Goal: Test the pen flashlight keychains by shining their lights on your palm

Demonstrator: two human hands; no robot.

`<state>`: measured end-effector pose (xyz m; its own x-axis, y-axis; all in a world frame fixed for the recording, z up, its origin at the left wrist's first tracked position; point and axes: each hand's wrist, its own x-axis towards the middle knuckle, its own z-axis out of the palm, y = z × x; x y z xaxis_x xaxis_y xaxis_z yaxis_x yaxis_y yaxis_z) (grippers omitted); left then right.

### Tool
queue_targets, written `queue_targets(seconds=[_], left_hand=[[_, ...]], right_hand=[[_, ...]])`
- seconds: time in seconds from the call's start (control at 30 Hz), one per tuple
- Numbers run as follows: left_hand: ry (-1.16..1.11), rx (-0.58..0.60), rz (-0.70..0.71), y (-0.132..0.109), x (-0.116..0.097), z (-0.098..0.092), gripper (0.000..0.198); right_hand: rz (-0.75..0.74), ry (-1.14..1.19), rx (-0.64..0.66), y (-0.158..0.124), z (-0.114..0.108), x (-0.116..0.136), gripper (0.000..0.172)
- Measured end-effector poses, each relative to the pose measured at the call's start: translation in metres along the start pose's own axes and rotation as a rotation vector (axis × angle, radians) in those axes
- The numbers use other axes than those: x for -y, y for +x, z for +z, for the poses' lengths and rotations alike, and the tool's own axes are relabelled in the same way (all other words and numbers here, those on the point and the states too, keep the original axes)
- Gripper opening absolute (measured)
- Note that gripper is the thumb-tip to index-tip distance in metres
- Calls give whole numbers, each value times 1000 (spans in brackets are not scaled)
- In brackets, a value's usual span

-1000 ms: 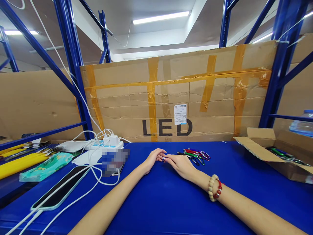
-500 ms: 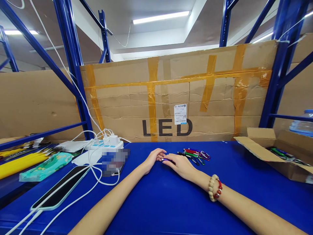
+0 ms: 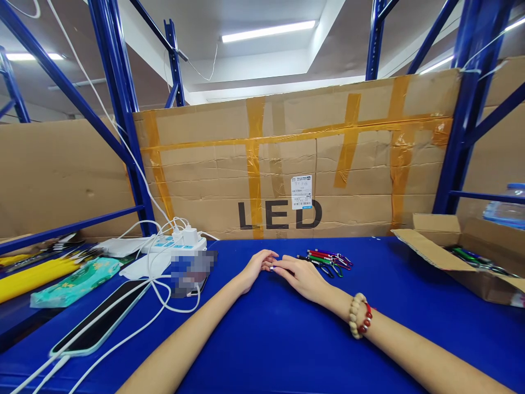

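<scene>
My right hand (image 3: 302,278) is closed on a small pen, with fingers bent over it. Only the pen's silver and purple end (image 3: 273,268) shows past the fingertips; the rest is hidden. My left hand (image 3: 257,269) meets it from the left, fingers curled in and fingertips at that same end of the pen. Just behind my right hand lies a loose pile of pens (image 3: 328,260) in black, red, green, blue and purple, several with carabiner-like clips. A beaded bracelet (image 3: 356,316) is on my right wrist.
On the blue tabletop (image 3: 262,345), a phone (image 3: 100,320), white cables and a power strip (image 3: 176,242) occupy the left. An open carton (image 3: 476,279) holding more pens stands right. A large cardboard sheet (image 3: 205,175) closes off the back between blue posts.
The pen's purple barrel showed beneath my right fingers before; now only its end is visible. My hands otherwise keep nearly the same place, and the view has shifted very slightly.
</scene>
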<state>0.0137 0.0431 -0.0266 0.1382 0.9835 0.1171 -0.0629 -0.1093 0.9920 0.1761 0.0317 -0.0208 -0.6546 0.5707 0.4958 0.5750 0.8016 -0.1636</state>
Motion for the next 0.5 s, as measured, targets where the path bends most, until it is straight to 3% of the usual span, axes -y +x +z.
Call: queue_targets(seconds=[0.5], left_hand=[[-9, -20, -18, 2, 1, 0, 19]], right_hand=[[9, -51, 38, -1, 3, -3, 30]])
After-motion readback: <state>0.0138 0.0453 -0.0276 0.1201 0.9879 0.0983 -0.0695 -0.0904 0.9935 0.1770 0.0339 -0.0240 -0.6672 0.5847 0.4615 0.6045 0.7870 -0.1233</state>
